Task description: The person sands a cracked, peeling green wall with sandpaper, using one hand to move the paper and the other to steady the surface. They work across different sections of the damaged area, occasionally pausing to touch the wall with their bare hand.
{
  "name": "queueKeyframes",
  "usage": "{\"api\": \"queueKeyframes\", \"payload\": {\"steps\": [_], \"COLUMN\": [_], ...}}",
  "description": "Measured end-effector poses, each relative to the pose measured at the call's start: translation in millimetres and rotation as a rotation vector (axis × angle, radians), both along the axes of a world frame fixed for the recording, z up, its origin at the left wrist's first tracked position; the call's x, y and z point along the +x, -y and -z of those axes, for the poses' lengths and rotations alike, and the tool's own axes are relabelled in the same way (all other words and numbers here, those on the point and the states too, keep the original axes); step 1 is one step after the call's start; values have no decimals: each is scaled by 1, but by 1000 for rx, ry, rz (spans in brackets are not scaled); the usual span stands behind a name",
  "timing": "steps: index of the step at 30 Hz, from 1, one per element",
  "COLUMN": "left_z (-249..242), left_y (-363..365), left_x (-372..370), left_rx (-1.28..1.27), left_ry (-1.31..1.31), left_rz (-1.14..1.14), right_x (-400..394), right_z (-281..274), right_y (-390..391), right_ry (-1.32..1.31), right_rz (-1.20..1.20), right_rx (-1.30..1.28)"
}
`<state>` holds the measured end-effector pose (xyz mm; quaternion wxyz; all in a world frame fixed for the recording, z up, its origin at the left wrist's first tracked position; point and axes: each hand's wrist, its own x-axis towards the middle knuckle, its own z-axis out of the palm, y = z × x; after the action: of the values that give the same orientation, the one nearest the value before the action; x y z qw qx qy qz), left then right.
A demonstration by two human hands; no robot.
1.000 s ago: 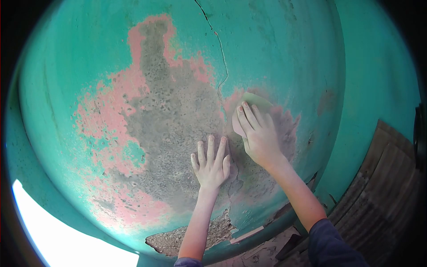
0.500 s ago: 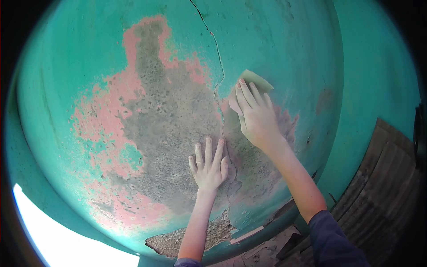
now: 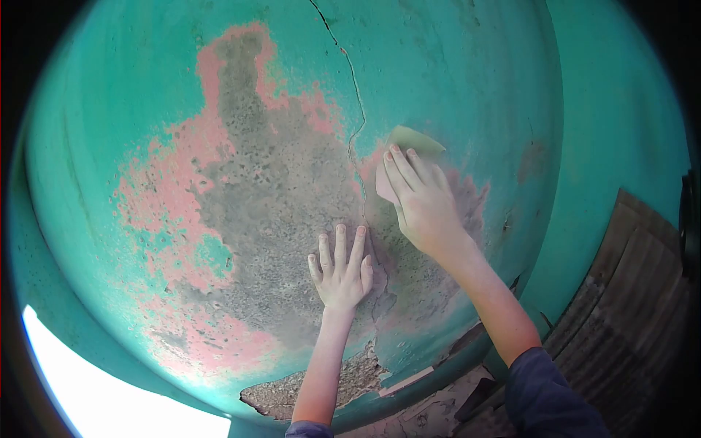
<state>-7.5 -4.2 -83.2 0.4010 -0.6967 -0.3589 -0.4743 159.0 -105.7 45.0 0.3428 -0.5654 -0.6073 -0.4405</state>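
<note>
I see the L hand (image 3: 340,281) flat on the grey patch (image 3: 270,197) of the teal wall (image 3: 453,73), fingers spread. R hand (image 3: 432,215), higher & to the right, presses folded sandpaper (image 3: 418,139) to the wall w/ fingers extended, just right of the crack (image 3: 342,50). Corrugated sheeting (image 3: 621,314) off right.

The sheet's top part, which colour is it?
Pale green; the sheet's top part shows best in the head view.

Room above sheet (image 3: 418,139), left hand (image 3: 340,281) blocking below
</note>
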Motion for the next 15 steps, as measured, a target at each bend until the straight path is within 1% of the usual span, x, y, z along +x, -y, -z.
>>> {"api": "queueKeyframes", "payload": {"steps": [2, 4, 7, 12, 14, 15], "left_z": [0, 1, 0, 2, 1, 1], "left_y": [-1, 0, 0, -1, -1, -1], "left_x": [0, 0, 0, -2, -1, -1], "left_rx": [11, 19, 18, 22, 26, 28], "left_ry": [3, 1, 4, -12, -7, -6], "left_rz": [1, 1, 3, -6, -8, -7], "right_x": [0, 0, -5, -10, -8, -6], "right_z": [5, -3, -19, 8, 3, -7], "right_y": [1, 3, 1, 6, 4, 2], "right_ry": [14, 62, 25, 11, 21, 8], "right_rz": [-10, 75, 80, 163, 176, 161], "right_rx": [-32, 20, 51, 3, -17, 13]}}
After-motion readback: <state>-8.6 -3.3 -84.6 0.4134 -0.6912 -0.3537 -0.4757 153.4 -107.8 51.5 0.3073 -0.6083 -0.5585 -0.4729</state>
